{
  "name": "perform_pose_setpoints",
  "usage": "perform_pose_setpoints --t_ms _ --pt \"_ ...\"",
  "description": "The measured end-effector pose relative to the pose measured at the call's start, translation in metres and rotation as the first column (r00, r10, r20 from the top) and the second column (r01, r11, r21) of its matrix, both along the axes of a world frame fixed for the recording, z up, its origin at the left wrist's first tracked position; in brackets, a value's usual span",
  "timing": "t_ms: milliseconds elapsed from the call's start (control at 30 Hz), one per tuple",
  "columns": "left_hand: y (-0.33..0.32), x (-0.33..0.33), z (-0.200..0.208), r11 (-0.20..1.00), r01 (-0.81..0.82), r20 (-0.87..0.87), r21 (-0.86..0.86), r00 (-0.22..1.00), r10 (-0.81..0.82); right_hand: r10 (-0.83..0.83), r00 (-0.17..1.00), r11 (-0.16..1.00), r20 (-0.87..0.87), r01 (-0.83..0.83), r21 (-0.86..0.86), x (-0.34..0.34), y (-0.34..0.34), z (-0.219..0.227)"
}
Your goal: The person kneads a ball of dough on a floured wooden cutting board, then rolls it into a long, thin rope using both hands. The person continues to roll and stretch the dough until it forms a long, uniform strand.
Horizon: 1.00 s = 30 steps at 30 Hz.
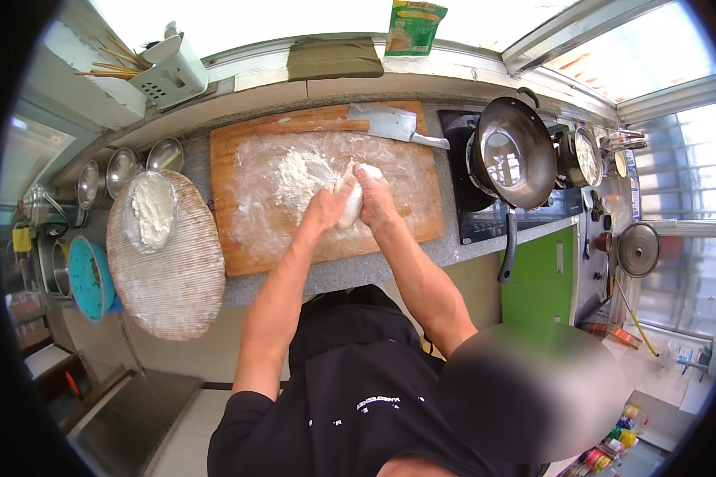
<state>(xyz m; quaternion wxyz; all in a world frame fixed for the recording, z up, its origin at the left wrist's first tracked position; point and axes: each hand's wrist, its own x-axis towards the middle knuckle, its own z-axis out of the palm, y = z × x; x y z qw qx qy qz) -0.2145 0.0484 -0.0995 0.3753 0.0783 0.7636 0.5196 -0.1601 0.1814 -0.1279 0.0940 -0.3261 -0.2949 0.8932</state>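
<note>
A pale lump of dough (350, 208) is gripped between my two hands over a floured wooden board (250, 238). My left hand (334, 203) wraps its near left side, fingers closed. On the right side, my right hand (375, 197) presses round the dough with its thumb on top. Just left of the hands lies a heap of loose flour (296, 176). Along the board's far edge rest a wooden rolling pin (310, 126) and a cleaver (386, 123) with its blade flat on the wood.
A round ribbed tray (167, 294) holds a bowl of flour (151, 213) at left, beside a turquoise basin (90, 278). To the right, a wok (517, 155) sits on the black stove (477, 226), its handle jutting over the front edge. A pot (585, 157) stands beyond it.
</note>
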Motion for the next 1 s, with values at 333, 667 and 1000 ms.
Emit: perform_pose_setpoints --t_ms 333,667,1000 --pt "-0.007 0.006 0.012 0.983 0.085 0.028 0.16 0.996 -0.091 0.25 0.961 0.915 -0.116 -0.274 -0.297 0.002 0.031 0.032" --pt "0.001 0.002 0.015 0.973 0.228 -0.002 -0.029 0.974 -0.228 0.112 0.993 0.99 0.026 -0.109 -0.092 -0.015 0.028 -0.017" --pt "0.005 0.015 0.02 0.977 0.066 0.145 0.205 0.985 -0.097 0.193 0.968 0.891 -0.158 -0.241 -0.385 -0.006 0.049 0.047"
